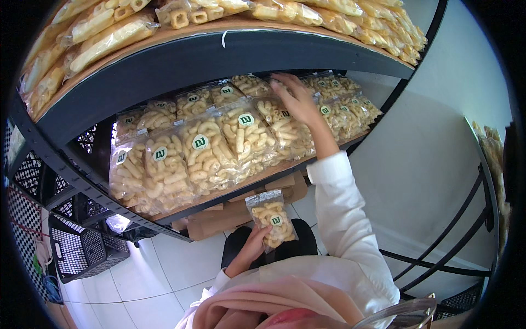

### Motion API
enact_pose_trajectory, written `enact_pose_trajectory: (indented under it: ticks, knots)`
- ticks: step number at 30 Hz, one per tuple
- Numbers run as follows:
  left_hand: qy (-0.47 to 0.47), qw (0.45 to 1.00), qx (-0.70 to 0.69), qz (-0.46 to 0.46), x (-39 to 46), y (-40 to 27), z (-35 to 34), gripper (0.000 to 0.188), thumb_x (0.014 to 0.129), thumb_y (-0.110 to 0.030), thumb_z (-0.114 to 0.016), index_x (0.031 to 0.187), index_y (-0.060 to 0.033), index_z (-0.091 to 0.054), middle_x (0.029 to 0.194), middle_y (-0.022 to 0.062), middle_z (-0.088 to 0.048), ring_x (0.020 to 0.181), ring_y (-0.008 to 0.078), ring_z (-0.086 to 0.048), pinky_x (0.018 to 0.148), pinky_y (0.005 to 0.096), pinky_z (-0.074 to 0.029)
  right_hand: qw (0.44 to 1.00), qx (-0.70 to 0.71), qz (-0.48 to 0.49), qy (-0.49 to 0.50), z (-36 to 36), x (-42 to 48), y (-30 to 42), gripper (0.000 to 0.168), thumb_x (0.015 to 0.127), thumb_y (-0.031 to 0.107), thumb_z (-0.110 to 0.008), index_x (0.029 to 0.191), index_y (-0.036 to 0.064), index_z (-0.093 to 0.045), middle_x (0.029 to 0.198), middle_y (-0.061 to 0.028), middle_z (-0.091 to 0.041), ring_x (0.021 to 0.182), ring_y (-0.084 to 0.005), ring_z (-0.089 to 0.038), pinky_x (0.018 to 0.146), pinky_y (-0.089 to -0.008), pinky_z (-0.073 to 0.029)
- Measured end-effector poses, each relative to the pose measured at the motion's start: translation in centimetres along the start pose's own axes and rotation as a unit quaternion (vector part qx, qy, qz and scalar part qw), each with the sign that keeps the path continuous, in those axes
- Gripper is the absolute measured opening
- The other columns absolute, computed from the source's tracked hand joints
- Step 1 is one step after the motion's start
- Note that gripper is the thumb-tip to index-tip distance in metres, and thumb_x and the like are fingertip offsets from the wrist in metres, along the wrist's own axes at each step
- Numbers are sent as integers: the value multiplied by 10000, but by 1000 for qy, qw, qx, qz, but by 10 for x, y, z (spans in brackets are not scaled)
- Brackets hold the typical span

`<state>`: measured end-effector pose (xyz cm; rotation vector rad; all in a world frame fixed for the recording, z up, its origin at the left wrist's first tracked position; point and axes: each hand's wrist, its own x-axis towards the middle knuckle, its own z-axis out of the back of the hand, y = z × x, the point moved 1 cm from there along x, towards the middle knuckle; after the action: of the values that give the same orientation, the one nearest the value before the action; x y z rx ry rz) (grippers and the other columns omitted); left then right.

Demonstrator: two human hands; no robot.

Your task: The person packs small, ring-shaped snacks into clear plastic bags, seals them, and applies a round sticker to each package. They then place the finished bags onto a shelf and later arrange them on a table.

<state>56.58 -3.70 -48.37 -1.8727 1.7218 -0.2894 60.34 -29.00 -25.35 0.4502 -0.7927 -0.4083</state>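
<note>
My left hand (251, 248) holds a clear plastic bag of curved tube snacks (274, 222) with a round green-and-white sticker, above my lap. On the shelf, similar snack bags (206, 150) lie in overlapping rows. My right hand (293, 98) reaches over the back row, under the upper shelf's edge, fingers stretched out and parted over the bags; its fingertips lie partly in shadow, and whether they touch a bag cannot be told.
The dark metal front of the upper shelf (213, 53) is close above my right hand, with long snack packs (287, 13) on it. Cardboard (218, 222) lies below the lower shelf. A black plastic crate (88, 251) stands on the tiled floor at left; a rack (435, 267) is at right.
</note>
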Motion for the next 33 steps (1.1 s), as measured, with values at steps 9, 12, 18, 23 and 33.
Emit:
enact_pose_trajectory:
  ticks: [9,12,18,23,33]
  knots:
    - [30,999,19,19,0,13,0,433,881,-133,-419,1270,-31,-256,1215,127,-435,1109,242,-462,928,362,-389,997,-2,69,41,12,-91,-15,532,649,114,-577,1177,110,-507,1247,-143,-423,1151,-290,-401,938,-368,-337]
    - [32,999,26,27,-5,10,-7,433,882,-129,-417,1273,-41,-255,1220,123,-432,1108,245,-463,914,373,-402,995,45,76,52,8,-84,-10,530,641,139,-598,1165,132,-517,1261,-151,-404,1173,-318,-369,989,-424,-247]
    - [26,999,32,5,-4,13,-1,451,871,-159,-445,1273,-65,-265,1213,120,-437,1093,251,-474,865,392,-436,993,50,90,60,3,-82,-10,540,647,98,-591,1180,118,-508,1298,-147,-371,1192,-301,-357,955,-368,-330]
    - [17,999,33,14,0,0,-12,473,867,-137,-451,1282,-46,-244,1223,115,-425,1109,231,-457,904,355,-399,991,82,95,43,14,-89,-15,522,663,97,-599,1176,90,-503,1288,-152,-380,1181,-290,-373,957,-355,-329]
    - [103,988,78,-87,16,-2,-22,548,889,-192,-411,1333,-59,-119,1306,112,-322,1194,206,-357,970,334,-321,929,226,-140,258,39,-218,16,532,785,151,-627,1232,30,-364,923,-72,-567,806,-115,-534,679,-257,-446]
